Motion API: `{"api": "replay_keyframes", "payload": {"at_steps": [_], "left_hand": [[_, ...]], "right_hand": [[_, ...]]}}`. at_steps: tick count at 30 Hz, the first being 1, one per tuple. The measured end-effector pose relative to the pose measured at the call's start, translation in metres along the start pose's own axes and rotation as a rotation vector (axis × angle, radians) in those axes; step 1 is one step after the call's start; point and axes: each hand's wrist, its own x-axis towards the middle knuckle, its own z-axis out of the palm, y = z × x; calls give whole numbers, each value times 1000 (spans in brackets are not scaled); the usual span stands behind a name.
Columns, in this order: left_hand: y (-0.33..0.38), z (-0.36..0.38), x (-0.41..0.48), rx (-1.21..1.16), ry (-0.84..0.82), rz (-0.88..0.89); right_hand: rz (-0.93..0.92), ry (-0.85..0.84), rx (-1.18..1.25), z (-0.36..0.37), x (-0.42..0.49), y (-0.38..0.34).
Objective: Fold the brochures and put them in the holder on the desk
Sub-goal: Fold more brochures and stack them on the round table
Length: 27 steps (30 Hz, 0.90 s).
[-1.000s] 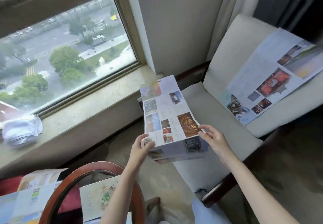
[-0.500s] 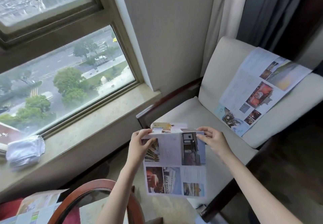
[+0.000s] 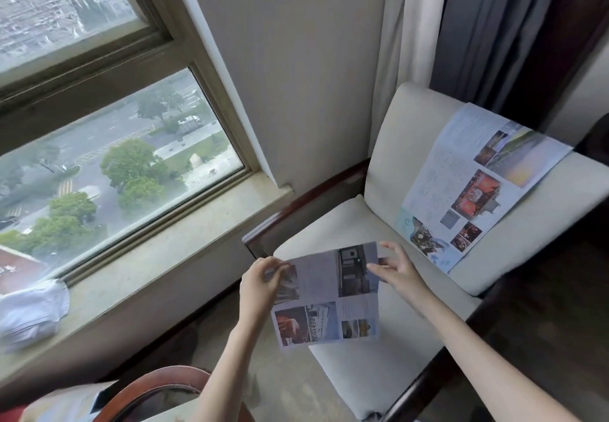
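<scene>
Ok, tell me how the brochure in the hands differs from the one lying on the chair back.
The held brochure hangs in the air, pinched at its top corners by the left hand and right hand; the chair brochure leans untouched against the chair backrest. The held brochure looks folded over and shorter; the chair brochure lies spread open and long. Both are pale sheets printed with photos and text.

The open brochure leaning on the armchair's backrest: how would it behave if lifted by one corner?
Probably floppy: the open brochure is a thin sheet following the armchair cushion's curve. Likely light. It may slide when nudged, since it only leans on smooth upholstery.
</scene>
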Motion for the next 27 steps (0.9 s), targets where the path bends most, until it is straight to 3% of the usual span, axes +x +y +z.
{"api": "replay_keyframes", "payload": {"at_steps": [6, 12, 17, 22, 27], "left_hand": [[13, -16, 24, -297, 20, -104], [5, -21, 34, -297, 46, -149], [-1, -7, 26, -282, 17, -201], [3, 11, 18, -238, -123, -217], [7, 24, 14, -189, -244, -176]], "right_hand": [[340, -343, -218, -5, 4, 56], [301, -280, -55, -3, 13, 55], [302, -385, 100, -6, 26, 36], [284, -357, 442, 1, 41, 12], [260, -262, 527, 15, 59, -4]]}}
